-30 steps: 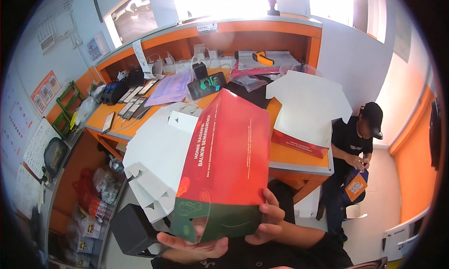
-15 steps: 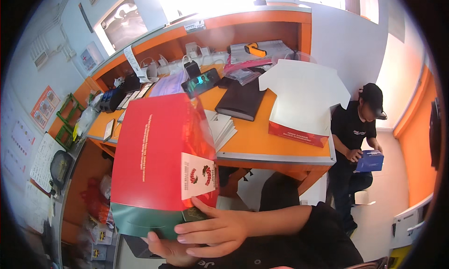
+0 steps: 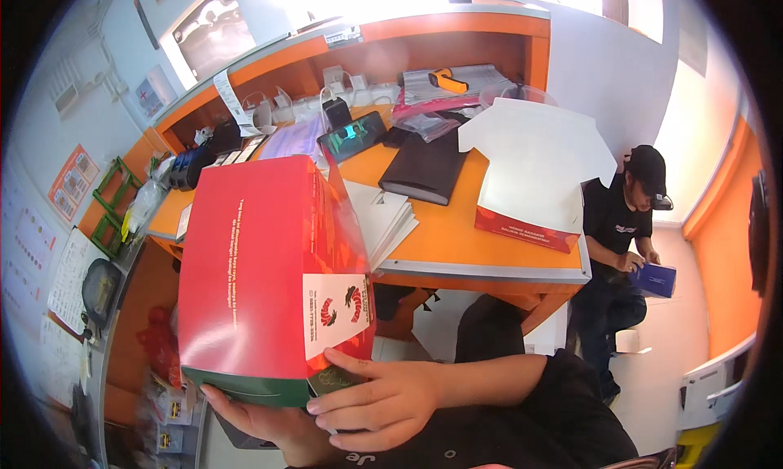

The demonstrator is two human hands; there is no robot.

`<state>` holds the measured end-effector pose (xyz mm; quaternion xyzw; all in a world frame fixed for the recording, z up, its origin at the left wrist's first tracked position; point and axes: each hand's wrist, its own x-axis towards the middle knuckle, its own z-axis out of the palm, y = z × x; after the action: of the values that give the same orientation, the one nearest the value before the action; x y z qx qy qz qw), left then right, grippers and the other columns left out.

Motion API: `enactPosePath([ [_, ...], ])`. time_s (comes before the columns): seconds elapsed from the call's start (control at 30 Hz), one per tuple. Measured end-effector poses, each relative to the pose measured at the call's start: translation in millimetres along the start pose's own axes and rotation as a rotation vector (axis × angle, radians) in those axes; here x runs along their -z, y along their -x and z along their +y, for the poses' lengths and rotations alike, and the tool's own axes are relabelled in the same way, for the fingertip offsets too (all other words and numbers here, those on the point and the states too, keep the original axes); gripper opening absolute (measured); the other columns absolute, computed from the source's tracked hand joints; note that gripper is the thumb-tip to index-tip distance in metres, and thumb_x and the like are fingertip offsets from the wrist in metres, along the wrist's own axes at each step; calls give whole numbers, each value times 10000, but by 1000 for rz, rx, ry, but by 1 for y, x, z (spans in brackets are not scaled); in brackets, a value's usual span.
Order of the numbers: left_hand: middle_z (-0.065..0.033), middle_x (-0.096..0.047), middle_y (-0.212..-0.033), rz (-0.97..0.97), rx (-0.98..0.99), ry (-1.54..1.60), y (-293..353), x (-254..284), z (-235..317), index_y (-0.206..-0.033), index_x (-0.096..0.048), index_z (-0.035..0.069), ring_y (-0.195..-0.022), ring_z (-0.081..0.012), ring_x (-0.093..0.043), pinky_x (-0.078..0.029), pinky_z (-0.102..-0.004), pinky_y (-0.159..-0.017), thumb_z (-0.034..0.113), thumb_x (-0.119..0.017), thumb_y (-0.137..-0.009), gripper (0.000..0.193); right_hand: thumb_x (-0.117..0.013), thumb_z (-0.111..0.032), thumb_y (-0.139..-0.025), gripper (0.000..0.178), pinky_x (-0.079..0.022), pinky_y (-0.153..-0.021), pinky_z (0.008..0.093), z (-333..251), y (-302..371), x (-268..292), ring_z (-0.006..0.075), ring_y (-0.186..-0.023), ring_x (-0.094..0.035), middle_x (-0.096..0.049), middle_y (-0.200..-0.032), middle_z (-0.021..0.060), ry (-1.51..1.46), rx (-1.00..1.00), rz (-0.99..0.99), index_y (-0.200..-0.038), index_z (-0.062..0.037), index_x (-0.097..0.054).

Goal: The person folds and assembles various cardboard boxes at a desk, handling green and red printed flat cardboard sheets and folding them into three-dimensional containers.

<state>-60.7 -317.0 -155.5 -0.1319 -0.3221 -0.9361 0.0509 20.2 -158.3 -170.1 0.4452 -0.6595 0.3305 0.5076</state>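
A large red cardboard box (image 3: 253, 257) with a green lower edge is held up in front of me, tilted, near the table's front left. A white sticker with red print (image 3: 337, 312) is on its right side. My left hand (image 3: 265, 420) supports the green edge from below, thumb along it; its other fingers are mostly hidden. With fingers laid against the box's lower right corner, my right hand (image 3: 387, 400) presses on it just below the sticker.
The orange table (image 3: 481, 265) bears an open white-and-red box (image 3: 542, 175), a black folder (image 3: 426, 167), folded white cards (image 3: 379, 224) and a phone (image 3: 352, 136). An orange tool (image 3: 449, 81) lies at the back. A co-worker (image 3: 624, 241) at right handles a blue box (image 3: 654, 280).
The red box has tipped, so its green side shows less. My left hand has shifted left along the green edge. The co-worker's blue box has turned slightly.
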Motion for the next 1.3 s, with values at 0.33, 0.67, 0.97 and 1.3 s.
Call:
enactPosePath([
  [0.33, -107, -535, -1304, -338, -129, 7, -8, 35, 4, -1356, -453, 54, -1188, -243, -522, -420, -418, -1019, 283, -532, -927, 492, -511, -69, -911, 226, -255, -1040, 711, -11, -19, 5, 365, -1192, -534, -555, -1174, 216, -100, 60, 38, -1119, 10, -556],
  [0.67, -108, -540, -1294, -295, -443, -210, -9, 15, -6, -1337, -463, 41, -1176, -249, -529, -423, -423, -1014, 169, -558, -881, 483, -663, -90, -823, 310, -451, -965, 520, -4, -42, 22, 337, -1149, -562, -569, -1232, 167, 15, -128, 224, -1127, -62, -608],
  [0.97, -110, -545, -1286, -409, -502, -365, 13, 12, -26, -1320, -473, 29, -1164, -255, -536, -427, -428, -1010, 67, -580, -839, 494, -695, -78, -745, 346, -529, -840, 324, -2, -42, 43, 194, -1012, -654, -675, -1128, 62, 437, -325, -42, -1091, -78, -687],
  [1.3, -111, -550, -1277, -429, -499, -392, 11, 9, -29, -1301, -483, 16, -1151, -261, -543, -431, -432, -1006, -47, -606, -793, 527, -702, -91, -792, 338, -476, -923, 364, 1, -34, 48, 232, -1065, -620, -663, -1145, 98, 194, -490, -66, -1125, -55, -659],
])
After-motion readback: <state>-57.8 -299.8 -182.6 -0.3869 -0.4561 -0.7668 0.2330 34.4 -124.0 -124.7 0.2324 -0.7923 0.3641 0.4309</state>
